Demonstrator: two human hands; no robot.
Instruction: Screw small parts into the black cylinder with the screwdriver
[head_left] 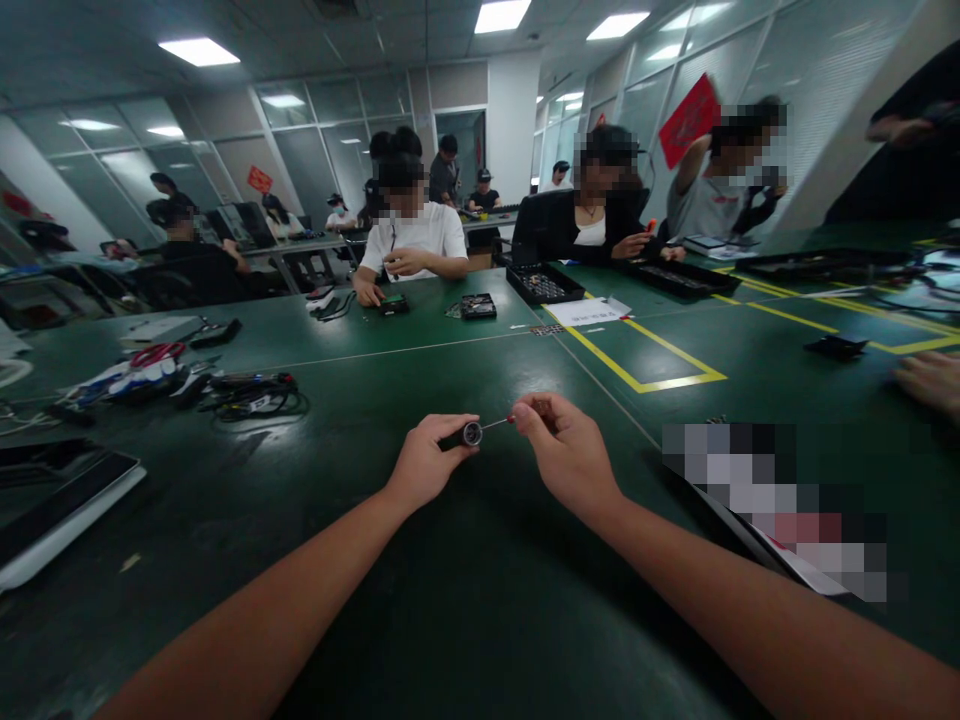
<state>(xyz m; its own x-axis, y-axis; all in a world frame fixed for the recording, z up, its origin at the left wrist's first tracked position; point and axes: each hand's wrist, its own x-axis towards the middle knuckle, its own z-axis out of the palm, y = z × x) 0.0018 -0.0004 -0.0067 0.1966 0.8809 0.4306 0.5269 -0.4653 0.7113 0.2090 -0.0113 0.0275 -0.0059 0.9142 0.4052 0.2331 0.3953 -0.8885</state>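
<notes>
Above the green tabletop [435, 630], my left hand [427, 460] is closed around a small dark cylinder [472, 434] whose round, silvery-rimmed end faces me. My right hand [562, 445] pinches a thin screwdriver [495, 424] with a metal shaft and a bit of reddish handle showing at the fingertips. The shaft points left, with its tip at the side of the cylinder; whether it touches or enters it I cannot tell. Most of the handle is hidden in my right fingers.
Left lie bundled cables [255, 395] and a black-and-white flat device [67, 510]. A partly blurred flat item [772, 520] lies right. Across the table people work near black parts trays [544, 283] and yellow tape [679, 383]. Another person's hand [930, 382] rests at the right edge.
</notes>
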